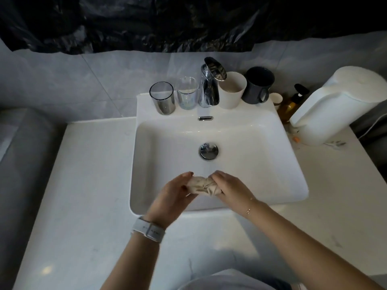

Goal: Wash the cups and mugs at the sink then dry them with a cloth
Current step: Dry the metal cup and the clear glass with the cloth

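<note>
Home bathroom, white washbasin (219,130), chrome tap (209,88), tiled wall (83,80), pump bottle (292,103)

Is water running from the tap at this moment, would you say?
No, no stream falls from the tap into the sink.

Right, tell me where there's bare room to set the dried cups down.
Free: the white counter left of the sink, and the counter strip right of it, in front of the white dispenser. Crowded: the back ledge, with smoked glass, clear glass, faucet, white cup and dark mug.
</note>
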### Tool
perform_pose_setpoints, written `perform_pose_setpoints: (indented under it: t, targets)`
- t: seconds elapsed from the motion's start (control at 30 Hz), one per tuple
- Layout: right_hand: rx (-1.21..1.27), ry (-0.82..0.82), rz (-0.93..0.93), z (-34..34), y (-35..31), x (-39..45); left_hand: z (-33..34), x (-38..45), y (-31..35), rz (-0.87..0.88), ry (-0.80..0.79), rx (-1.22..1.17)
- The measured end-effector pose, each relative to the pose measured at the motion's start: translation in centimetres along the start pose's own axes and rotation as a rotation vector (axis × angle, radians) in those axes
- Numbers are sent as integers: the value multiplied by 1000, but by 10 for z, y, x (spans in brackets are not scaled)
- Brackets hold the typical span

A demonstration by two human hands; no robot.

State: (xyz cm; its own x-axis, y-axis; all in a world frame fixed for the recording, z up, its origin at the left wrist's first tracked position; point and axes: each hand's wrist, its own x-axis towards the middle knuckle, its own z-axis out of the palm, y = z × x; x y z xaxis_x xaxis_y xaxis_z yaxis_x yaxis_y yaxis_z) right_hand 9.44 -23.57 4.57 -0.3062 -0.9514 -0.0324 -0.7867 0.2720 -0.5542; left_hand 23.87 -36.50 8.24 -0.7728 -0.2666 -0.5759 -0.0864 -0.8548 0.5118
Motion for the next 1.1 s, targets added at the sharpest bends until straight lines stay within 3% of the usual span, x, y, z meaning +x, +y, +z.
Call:
perform_pose_setpoints:
  t: [0.13,0.27,0.3,0.37,0.43,0.47,0.53,0.57,0.63,0.7,0.73,0.87,0.97,1.1]
  targets:
    - [-383,109,-378,-32,6,27,-28,7,42,-248,-140,481]
    - [-664,180,-723,-55,4,57,-19,30,64,-523,-617,650]
    - [-705,179,-763,-57,2,63,-15,36,61,-535,-652,687]
    - [-756,160,-754,-57,1,69,-1,40,48,-547,-570,762]
    - [-772,70,-626,-52,6,71,10,44,32,-409,-343,901]
    - [-785,11,-554,-51,4,70,12,46,25,-279,-188,1082]
    - [-714,-183,-356,-47,-3,66,18,46,23,32,91,1757]
    - [-598,-312,-208,-44,-7,65,18,45,26,172,171,2085]
    - [-91,-576,227,-36,-14,65,10,49,31,408,157,2376]
    - [489,-789,587,-32,-16,71,1,57,41,626,60,2492]
    - [711,-876,678,-31,-13,74,-5,61,44,675,84,2514]
    - [1303,-944,857,-23,-6,82,-20,82,52,707,113,2416]
    - [1474,-885,923,-14,-8,83,-24,91,52,742,58,2434]
    - [1404,-760,962,-8,-5,80,-26,91,49,669,62,2387]
